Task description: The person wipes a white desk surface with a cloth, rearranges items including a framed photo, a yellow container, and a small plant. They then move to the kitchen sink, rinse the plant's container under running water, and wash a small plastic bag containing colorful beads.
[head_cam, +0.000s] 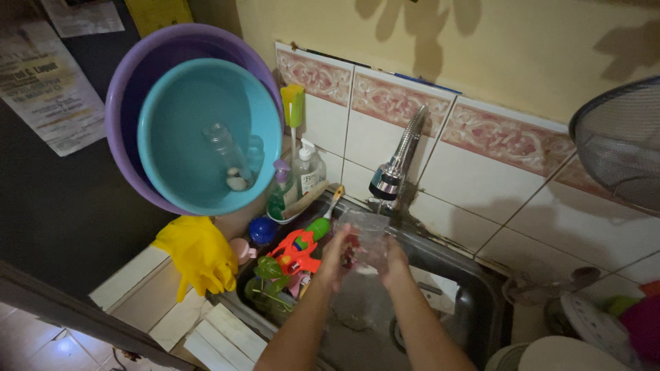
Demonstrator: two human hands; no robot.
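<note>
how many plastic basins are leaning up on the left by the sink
2: a large purple basin propped against the dark wall, and a teal basin nested inside it, holding a clear bottle. Another behind them could be hidden.

A single head-worn camera is looking steeply down and forward from above a kitchen sink point(474, 302), facing the tiled wall point(481, 185) behind it. It is sitting close, with the person's forearms entering from the bottom edge and the faucet point(399, 165) near centre. The view is taking in stacked basins point(192, 117) at upper left and a mesh strainer point(622, 141) at the right edge.
</note>
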